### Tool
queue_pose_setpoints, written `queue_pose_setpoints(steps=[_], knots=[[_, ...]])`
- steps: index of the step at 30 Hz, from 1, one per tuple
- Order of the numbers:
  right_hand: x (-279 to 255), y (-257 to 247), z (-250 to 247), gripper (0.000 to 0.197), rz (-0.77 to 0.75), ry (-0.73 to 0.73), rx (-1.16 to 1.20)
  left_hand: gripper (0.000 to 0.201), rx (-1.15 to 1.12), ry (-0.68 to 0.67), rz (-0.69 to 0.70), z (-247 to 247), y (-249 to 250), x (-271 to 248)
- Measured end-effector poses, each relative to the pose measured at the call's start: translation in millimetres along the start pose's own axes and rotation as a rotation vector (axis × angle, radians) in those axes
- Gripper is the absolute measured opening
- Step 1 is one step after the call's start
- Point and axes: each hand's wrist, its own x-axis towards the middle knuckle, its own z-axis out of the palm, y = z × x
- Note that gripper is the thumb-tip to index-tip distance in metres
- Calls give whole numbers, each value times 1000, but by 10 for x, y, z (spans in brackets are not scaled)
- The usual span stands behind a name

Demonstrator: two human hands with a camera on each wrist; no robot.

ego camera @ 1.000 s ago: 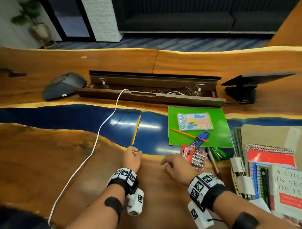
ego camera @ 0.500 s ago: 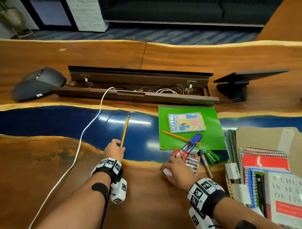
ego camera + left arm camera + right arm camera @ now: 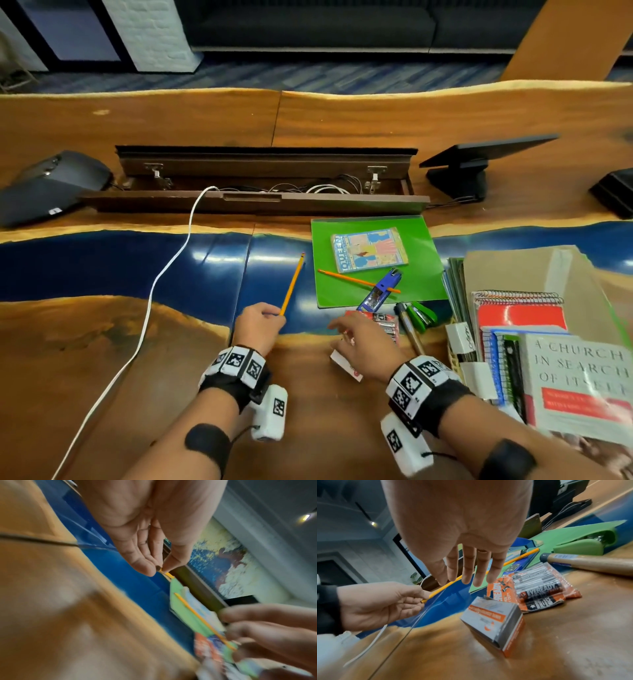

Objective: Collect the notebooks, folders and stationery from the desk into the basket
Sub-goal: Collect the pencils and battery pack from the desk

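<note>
My left hand (image 3: 262, 323) pinches the near end of a yellow pencil (image 3: 292, 284), whose far end points away over the blue strip; the left wrist view shows thumb and fingertip closed on the pencil (image 3: 167, 574). My right hand (image 3: 363, 342) hovers with straight fingers above a small grey-and-orange box (image 3: 494, 622) and a battery pack (image 3: 539, 588). A green folder (image 3: 421, 240) carries a colourful booklet (image 3: 368, 249), a second pencil (image 3: 356, 281) and a blue stapler (image 3: 378, 291). The basket (image 3: 457, 359) at the right holds notebooks and a book.
A green stapler (image 3: 421, 315) and a wooden-handled tool (image 3: 409, 329) lie by the basket. A white cable (image 3: 150, 301) runs from the open cable tray (image 3: 267, 198). A black device (image 3: 48, 188) sits far left, a monitor stand (image 3: 459, 178) far right.
My left hand has lifted the pencil's near end off the desk and carried it to the right. My right hand has risen off the small box, fingers now straightened above it.
</note>
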Motion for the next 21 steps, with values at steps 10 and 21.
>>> queue_pose_setpoints(steps=[10, 21], knots=[[-308, -325, -446, 27, 132, 298, 611, 23, -258, -187, 355, 461, 503, -1006], [-1452, 137, -1530, 23, 162, 489, 576, 26, -164, -606, 568, 1430, 1077, -1734]])
